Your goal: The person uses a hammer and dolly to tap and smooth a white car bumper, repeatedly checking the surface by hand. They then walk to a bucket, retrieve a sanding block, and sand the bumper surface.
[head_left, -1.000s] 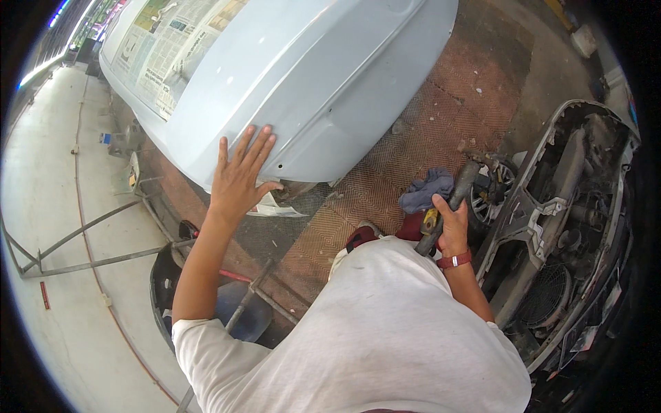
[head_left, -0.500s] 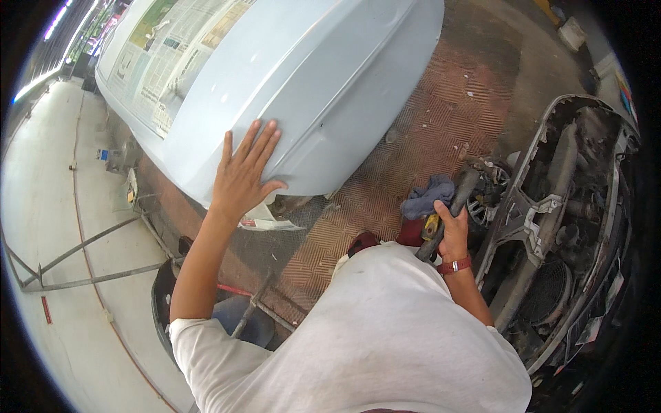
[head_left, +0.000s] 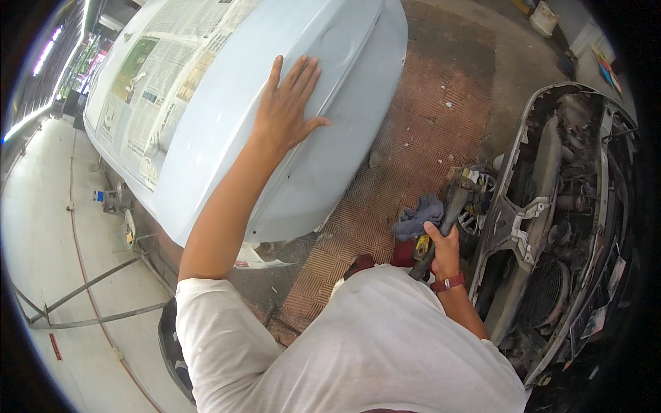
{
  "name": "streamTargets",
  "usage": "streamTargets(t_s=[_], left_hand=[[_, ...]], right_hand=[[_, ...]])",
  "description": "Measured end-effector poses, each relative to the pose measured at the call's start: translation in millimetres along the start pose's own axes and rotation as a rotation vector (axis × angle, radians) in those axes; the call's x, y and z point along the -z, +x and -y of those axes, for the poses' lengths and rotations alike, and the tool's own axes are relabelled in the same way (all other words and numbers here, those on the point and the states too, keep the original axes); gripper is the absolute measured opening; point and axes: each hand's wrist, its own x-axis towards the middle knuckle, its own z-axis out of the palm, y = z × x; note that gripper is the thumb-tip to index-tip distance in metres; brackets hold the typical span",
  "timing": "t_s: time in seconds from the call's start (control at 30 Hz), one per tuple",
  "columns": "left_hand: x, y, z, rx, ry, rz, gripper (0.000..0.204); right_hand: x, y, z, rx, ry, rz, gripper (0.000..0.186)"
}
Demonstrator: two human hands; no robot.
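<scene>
The outstretched left grip [head_left: 290,103] spreads flat, pale panel [head_left: 303,182] beneath it. The right grip [head_left: 443,249] curls around a dark tool [head_left: 454,205].

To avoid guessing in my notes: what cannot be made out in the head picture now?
In the head view:
Surface of the pale panel under the left hand: covered by that hand.
Lower end of the dark tool in the right hand: blocked by the white shirt.
Whatever lies beneath the newspaper: covered by it.
Pale panel's far end: cut off by the top edge.
</scene>
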Motion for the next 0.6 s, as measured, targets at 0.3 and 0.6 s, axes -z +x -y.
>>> streamTargets(t_s=[0.3, 0.6], left_hand=[[6, -9, 5, -0.037, -0.104, 0.021, 0.108], [5, -91, 12, -0.016, -0.212, 0.122, 0.112]], right_hand=[[-11, 12, 15, -0.065, 0.046, -0.060, 0.052], [-23, 34, 8, -0.094, 0.054, 0.028, 0.046]])
